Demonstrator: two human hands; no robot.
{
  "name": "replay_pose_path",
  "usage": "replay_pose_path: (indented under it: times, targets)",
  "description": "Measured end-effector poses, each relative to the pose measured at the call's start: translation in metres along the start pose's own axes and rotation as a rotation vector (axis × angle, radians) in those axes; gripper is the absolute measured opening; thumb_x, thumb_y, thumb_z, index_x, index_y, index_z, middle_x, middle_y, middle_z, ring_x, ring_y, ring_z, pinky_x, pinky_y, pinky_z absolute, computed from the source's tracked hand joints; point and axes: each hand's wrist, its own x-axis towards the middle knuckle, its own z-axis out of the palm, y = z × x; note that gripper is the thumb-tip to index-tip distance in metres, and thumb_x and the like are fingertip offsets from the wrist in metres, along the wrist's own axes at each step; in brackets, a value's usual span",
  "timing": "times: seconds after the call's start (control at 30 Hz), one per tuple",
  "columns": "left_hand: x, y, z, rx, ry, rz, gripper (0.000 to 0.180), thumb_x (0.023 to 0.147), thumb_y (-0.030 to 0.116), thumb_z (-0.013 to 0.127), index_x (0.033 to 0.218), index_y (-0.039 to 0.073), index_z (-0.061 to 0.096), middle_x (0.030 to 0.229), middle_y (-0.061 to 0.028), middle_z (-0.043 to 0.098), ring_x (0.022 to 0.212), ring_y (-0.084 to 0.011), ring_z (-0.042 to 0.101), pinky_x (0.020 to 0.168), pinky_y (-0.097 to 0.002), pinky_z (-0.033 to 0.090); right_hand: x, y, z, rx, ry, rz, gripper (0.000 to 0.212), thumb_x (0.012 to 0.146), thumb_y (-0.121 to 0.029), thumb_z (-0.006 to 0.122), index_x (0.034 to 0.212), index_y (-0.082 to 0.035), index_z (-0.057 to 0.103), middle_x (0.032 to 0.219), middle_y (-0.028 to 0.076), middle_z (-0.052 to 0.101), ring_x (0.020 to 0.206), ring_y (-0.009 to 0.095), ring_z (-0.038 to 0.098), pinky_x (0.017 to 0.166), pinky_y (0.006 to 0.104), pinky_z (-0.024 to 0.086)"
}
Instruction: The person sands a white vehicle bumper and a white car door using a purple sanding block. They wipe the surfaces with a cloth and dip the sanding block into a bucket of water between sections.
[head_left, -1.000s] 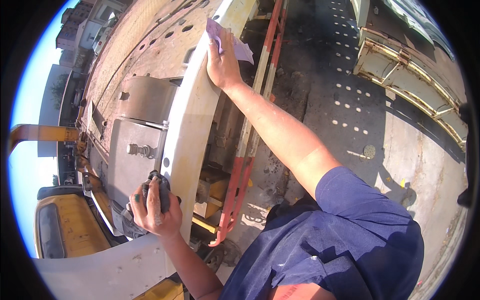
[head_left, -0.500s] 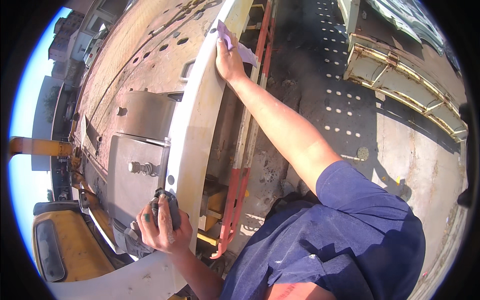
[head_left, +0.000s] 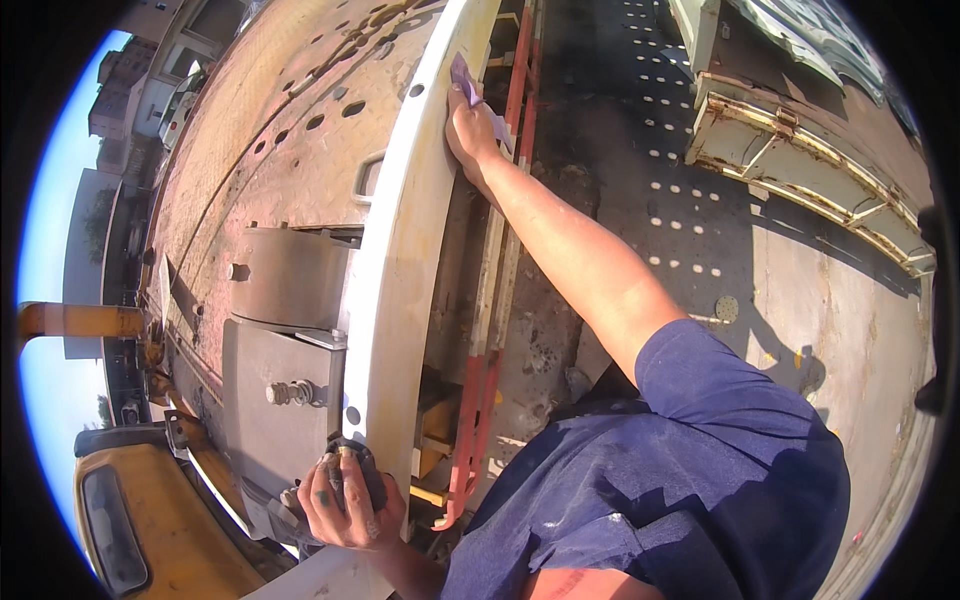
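Stretched far out, my right hand presses a folded purple sheet, which looks like sandpaper, against the side of a long white beam. Its fingers lie closed over the sheet, and a loose flap sticks out beside them. Lower left, my left hand has its fingers wrapped over a black fitting by the beam's near end. Whether that fitting is loose or fixed I cannot tell. Close to this hand stands a grey metal box with a bolt on its face.
A worn metal deck with holes lies left of the beam. Red and white rails run along its right side. A yellow machine cab is at lower left. On the right, a rusty cream frame rests on the ground.
My view has shifted, so the beam and box sit lower. My right hand, with the purple sheet, has slid farther along the beam and toward its right side. My left hand stays at the black fitting.
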Motion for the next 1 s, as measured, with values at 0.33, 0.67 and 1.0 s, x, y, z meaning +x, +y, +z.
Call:
replay_pose_path:
  times: [0.33,0.67,1.0]
  targets:
    - [0.088,0.069,0.048,-0.099,0.069,-0.008,0.040,0.088,0.011,0.077,0.127,0.003,0.084,0.120,-0.0216,0.076,0.103,-0.0453,0.077,0.086,-0.0558,0.066,-0.084,-0.016,0.015,-0.195,-0.104,-0.233,0.079,0.120,-0.021,0.053,0.181,0.008,0.011,0.188,0.037,0.006,0.176,0.055,0.002,0.143,0.0582,0.007]
    - [0.186,0.064,0.143,-0.114,0.106,-0.158,0.046,0.078,-0.003,0.074,0.123,0.001,0.084,0.113,-0.0235,0.075,0.097,-0.0429,0.076,0.083,-0.0518,0.064,-0.053,-0.039,-0.001,-0.172,-0.210,-0.310,0.078,0.124,-0.036,0.047,0.178,0.013,0.020,0.186,0.041,0.011,0.175,0.058,0.007,0.143,0.0595,0.008]
    - [0.191,0.066,0.151,-0.059,0.091,-0.147,0.043,0.079,0.001,0.074,0.121,0.000,0.085,0.112,-0.0239,0.075,0.094,-0.0439,0.075,0.082,-0.0522,0.063,0.090,-0.010,-0.014,-0.256,-0.071,-0.288,0.075,0.125,-0.037,0.043,0.175,0.015,0.024,0.184,0.041,0.019,0.175,0.055,0.014,0.143,0.0554,0.015]
